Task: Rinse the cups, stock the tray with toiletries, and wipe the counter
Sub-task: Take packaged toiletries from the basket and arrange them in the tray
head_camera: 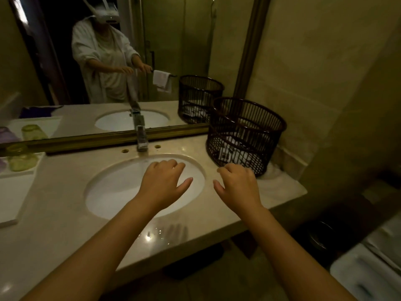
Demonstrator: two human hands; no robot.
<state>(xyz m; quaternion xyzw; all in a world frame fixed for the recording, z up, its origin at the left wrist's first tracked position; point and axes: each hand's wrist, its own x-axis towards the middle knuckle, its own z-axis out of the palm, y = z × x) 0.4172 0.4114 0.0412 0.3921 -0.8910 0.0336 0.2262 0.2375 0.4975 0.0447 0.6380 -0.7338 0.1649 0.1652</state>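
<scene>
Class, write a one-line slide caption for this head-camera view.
Empty left hand over the sink, empty right hand near the dark basket, green cup upside down on the tray.

Dim, yellowish light is falling over beige tiled walls (314, 61). A gold-framed mirror (152, 40) is running along the back wall (reflecting a glass shower door), while a dark floor (217, 285) is showing below, blurred.

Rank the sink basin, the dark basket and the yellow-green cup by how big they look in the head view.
1. Sink basin
2. Dark basket, nearly as large
3. Yellow-green cup, clearly smallest, though it sits at the frame's edge
</scene>
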